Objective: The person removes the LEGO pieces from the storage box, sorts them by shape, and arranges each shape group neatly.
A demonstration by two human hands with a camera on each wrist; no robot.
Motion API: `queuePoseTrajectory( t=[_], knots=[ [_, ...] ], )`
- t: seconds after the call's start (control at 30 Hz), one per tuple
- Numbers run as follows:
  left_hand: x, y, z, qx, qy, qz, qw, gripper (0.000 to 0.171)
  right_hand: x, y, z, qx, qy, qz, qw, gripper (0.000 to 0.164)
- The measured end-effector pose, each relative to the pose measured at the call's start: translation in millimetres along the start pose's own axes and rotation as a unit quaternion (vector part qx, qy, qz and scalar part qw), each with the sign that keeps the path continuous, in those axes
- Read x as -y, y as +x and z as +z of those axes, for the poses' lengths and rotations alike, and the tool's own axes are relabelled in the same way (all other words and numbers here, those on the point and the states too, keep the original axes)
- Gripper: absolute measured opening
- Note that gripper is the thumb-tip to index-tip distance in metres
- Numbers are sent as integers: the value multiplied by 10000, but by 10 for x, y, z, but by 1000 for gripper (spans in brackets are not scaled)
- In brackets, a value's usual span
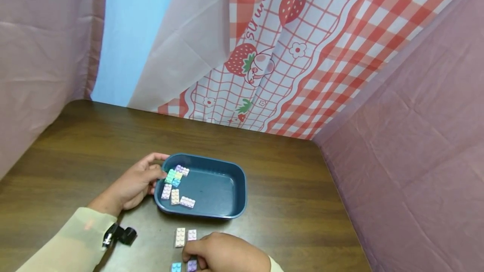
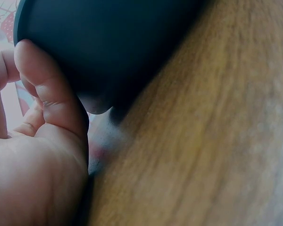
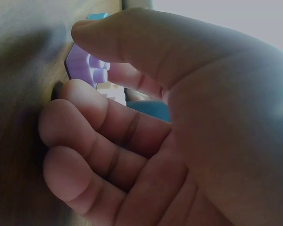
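Observation:
My left hand (image 1: pixel 138 181) grips the left end of a dark blue tray (image 1: pixel 238 167), its thumb by the rim. From the left wrist view, the hand (image 2: pixel 47 122) lies against the tray's outer wall (image 2: pixel 104 42). Inside the tray, toward its left side, are several building bricks, among them a cream brick (image 1: pixel 174 197) and a green brick (image 1: pixel 170 175). Low in the head view, my right hand (image 1: pixel 223 253) pinches a purple brick (image 1: pixel 192 266) at the table. The right wrist view has that purple brick (image 3: pixel 80 65) between thumb and index finger, the other fingers curled below.
In front of the tray, a cream brick (image 1: pixel 180 237) and a pale pink brick (image 1: pixel 192 234) lie on the wooden table (image 1: pixel 287 196). A blue brick (image 1: pixel 176 267) is left of the purple one. Pinkish cloth walls (image 1: pixel 408 137) and a strawberry-patterned cloth (image 1: pixel 264 62) enclose the table.

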State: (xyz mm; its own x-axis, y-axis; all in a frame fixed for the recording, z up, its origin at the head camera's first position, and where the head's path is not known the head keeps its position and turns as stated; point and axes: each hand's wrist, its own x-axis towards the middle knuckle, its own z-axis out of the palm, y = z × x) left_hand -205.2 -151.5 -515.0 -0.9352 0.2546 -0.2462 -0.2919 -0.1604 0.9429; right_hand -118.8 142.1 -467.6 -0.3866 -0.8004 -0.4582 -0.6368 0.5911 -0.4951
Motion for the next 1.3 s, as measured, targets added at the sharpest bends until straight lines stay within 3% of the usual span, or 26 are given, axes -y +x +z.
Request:
queuePoseTrajectory(
  t=[1.3],
  knots=[
    [22,7,-9,62,15,82,9999,60,14,-14,31,-312,-505,-107,9982,26]
  ],
)
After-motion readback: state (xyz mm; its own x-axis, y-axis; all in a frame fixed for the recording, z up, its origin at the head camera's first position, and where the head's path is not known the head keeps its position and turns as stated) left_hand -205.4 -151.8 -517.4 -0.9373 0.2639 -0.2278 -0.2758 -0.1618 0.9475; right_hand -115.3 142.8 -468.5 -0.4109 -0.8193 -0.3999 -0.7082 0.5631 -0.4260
